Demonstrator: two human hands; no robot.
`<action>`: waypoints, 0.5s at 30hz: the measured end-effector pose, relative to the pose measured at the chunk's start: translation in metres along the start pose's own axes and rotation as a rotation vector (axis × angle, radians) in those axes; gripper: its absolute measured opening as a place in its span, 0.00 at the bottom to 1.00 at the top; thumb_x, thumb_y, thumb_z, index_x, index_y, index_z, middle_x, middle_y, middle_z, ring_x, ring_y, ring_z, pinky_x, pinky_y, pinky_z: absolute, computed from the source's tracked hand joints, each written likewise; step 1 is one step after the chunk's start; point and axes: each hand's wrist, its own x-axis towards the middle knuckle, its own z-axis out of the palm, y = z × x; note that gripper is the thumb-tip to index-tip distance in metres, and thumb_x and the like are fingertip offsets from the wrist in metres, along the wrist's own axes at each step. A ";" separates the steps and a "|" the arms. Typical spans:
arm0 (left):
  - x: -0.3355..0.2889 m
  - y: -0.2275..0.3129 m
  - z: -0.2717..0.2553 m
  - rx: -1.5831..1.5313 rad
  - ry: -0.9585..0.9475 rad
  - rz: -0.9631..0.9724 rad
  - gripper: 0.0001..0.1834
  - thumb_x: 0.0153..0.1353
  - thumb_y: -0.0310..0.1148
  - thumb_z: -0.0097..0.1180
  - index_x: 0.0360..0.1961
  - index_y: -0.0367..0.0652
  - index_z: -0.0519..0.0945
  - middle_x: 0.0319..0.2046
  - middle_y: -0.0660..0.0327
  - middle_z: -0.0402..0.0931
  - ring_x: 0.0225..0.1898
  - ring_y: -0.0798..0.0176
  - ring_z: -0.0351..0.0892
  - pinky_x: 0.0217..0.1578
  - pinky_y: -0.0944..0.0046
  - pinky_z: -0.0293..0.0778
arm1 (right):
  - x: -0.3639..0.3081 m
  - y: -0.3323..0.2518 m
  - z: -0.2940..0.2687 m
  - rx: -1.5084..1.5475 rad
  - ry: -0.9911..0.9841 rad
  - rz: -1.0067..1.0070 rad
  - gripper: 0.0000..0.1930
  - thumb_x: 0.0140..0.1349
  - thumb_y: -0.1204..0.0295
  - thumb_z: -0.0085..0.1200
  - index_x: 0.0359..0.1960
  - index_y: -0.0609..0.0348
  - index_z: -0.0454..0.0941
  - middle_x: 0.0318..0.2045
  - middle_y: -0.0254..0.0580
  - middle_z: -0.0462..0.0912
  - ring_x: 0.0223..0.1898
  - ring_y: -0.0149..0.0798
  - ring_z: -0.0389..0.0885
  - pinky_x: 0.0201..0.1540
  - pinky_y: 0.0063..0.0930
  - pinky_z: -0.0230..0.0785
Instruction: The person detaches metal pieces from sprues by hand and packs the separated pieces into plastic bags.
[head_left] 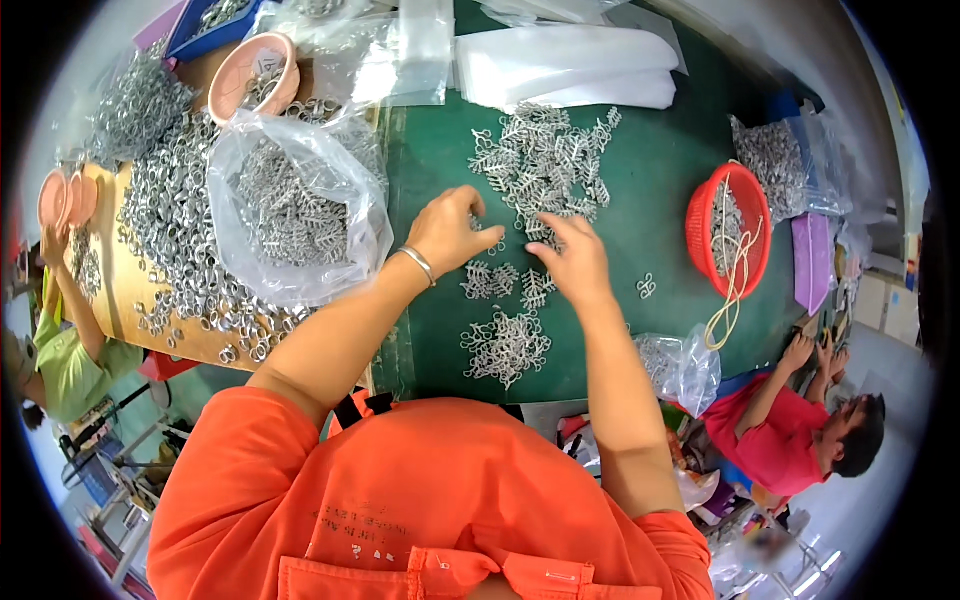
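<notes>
My left hand (452,236), with a metal bangle (418,265) at its wrist, hovers at the near left of a large heap of small silver-grey branch-shaped metal pieces (550,165). Its thumb and fingers are apart, with a bit of metal showing in the gap. My right hand (578,262) reaches to the heap's near edge, thumb and forefinger spread beside the pieces. Just nearer me lie two small clusters of these pieces, the left cluster (490,281) and the right cluster (537,288). Closer still is a round pile (506,347) of them.
A clear plastic bag (372,222) of metal pieces stands left, beside many loose metal rings (175,215). A red basket (697,240) with cord sits right, near a lone metal piece (646,286). White plastic sheets (570,65) lie at the back. Other people work at both sides.
</notes>
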 end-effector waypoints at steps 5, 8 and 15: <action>-0.003 -0.013 -0.002 0.452 0.008 0.160 0.14 0.40 0.31 0.65 0.24 0.38 0.73 0.28 0.56 0.69 0.27 0.53 0.72 0.31 0.60 0.70 | -0.004 0.029 -0.001 0.705 0.174 0.307 0.09 0.52 0.71 0.58 0.35 0.60 0.79 0.24 0.35 0.75 0.27 0.31 0.72 0.27 0.25 0.64; -0.008 -0.018 -0.007 0.112 -0.017 0.108 0.11 0.43 0.26 0.64 0.26 0.37 0.73 0.27 0.62 0.73 0.25 0.68 0.70 0.26 0.67 0.68 | -0.027 0.055 -0.024 1.369 0.205 0.555 0.07 0.54 0.74 0.55 0.35 0.59 0.76 0.27 0.36 0.76 0.25 0.27 0.70 0.22 0.19 0.60; -0.003 0.018 0.004 -1.018 -0.283 -0.360 0.11 0.53 0.28 0.55 0.37 0.40 0.69 0.28 0.65 0.70 0.27 0.71 0.68 0.28 0.71 0.66 | -0.005 0.036 -0.008 0.612 0.015 0.512 0.12 0.50 0.69 0.59 0.33 0.62 0.75 0.29 0.42 0.78 0.27 0.35 0.77 0.26 0.25 0.68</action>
